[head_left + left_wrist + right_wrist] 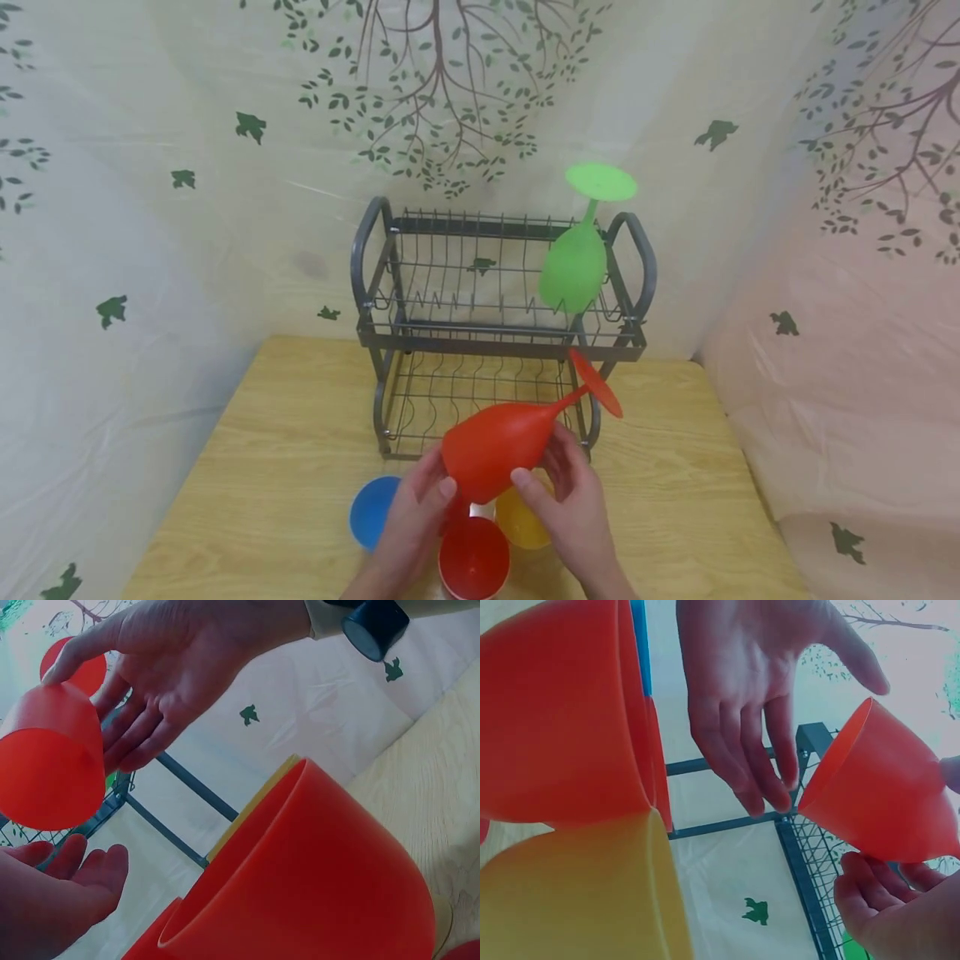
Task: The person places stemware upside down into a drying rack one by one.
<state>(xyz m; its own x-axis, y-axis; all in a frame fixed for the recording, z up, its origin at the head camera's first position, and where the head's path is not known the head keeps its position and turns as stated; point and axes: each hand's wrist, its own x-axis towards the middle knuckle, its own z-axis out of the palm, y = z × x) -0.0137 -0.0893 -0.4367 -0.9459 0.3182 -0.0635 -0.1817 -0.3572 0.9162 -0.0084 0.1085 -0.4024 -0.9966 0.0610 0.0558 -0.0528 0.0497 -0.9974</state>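
A red plastic wine glass (495, 450) is held on its side before the rack, its foot up to the right and its mouth toward the lower left. My right hand (573, 508) grips the bowl near the stem, thumb on the near side, fingers beneath. By the mouth of the glass is my left hand (405, 521); in the right wrist view this left hand (742, 697) has loosely extended fingers, apart from the bowl. A green wine glass (573, 267) leans upside down at the right of the upper tier of the dark dish rack (502, 342).
Below my hands on the wooden table (667, 483) stand another red cup (474, 558), a blue cup (371, 512) at left and a yellow cup (521, 521) at right. A leaf-printed sheet (187, 250) hangs behind the rack and along both sides.
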